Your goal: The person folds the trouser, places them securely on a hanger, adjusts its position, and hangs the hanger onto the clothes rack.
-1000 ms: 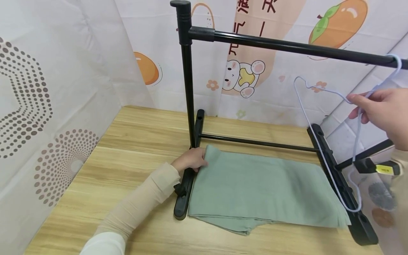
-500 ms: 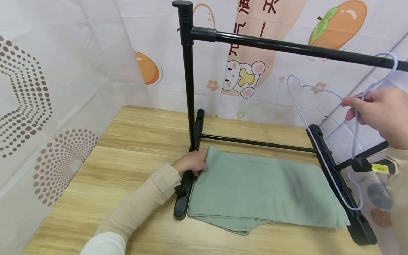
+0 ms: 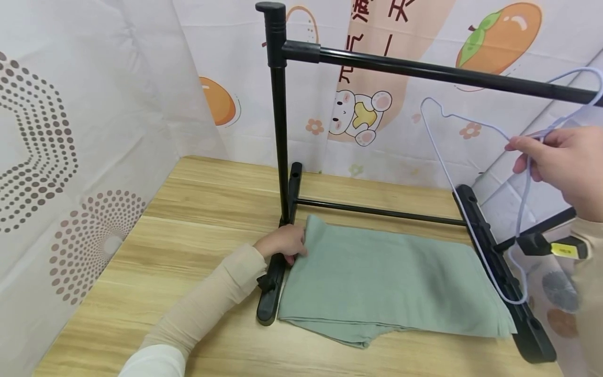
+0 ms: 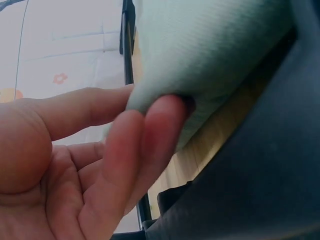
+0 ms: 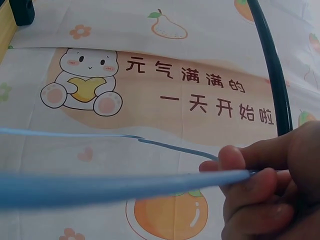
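Folded sage-green trousers (image 3: 377, 283) lie flat across the table under the black rack, one corner slightly raised. My left hand (image 3: 282, 242) pinches their left edge beside the rack's foot; in the left wrist view, thumb and fingers close on the cloth (image 4: 185, 55). At upper right, my right hand (image 3: 560, 162) grips a pale blue hanger (image 3: 515, 302) near its neck. The hanger's hook overlaps the top rail (image 3: 424, 70) in the head view, and its lower bend overlaps the trousers' right end. In the right wrist view, the curled fingers hold the hanger's bar (image 5: 125, 190).
The rack's upright (image 3: 279, 141) rises just beyond the left hand. Its left foot (image 3: 270, 293) and right foot (image 3: 527, 324) flank the trousers, with a low crossbar (image 3: 381, 211) behind. A printed curtain (image 3: 400, 152) encloses the wooden table (image 3: 198, 209).
The hanger has swung, its far end shifting left and up and its bottom bend rising slightly. Its hook now reaches farther right at the rail. Left hand and trousers stay nearly still.
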The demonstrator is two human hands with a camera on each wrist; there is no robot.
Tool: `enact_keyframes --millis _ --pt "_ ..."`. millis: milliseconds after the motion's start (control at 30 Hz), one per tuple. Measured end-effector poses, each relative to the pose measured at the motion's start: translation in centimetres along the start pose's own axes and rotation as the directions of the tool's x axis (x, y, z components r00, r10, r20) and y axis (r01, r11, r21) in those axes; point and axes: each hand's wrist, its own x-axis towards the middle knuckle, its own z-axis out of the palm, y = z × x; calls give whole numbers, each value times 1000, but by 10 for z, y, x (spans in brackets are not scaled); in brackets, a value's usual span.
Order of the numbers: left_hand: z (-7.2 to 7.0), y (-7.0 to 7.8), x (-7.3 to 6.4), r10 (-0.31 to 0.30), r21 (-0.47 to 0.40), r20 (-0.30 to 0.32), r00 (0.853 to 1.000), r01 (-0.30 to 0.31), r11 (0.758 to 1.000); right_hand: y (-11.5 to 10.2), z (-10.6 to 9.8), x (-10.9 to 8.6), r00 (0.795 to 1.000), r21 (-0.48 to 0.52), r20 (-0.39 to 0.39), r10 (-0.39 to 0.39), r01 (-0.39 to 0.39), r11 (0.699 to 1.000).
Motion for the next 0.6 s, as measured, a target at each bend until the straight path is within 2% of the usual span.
enact_keyframes --millis 167,333,467,600 --pt "-1 -1 -1 -26 -66 -18 1000 24 998 6 -2 -2 1000 98 8 -25 24 995" --pt "-1 -2 -2 -38 -95 -33 999 35 995 10 -1 -2 999 147 22 -31 28 989" --pt "0 -3 -1 -45 -118 -40 998 40 992 9 -2 -4 999 191 30 -20 14 981" --pt "0 -4 -2 -45 -138 -37 998 40 990 5 -4 -5 998 242 30 -47 38 969"
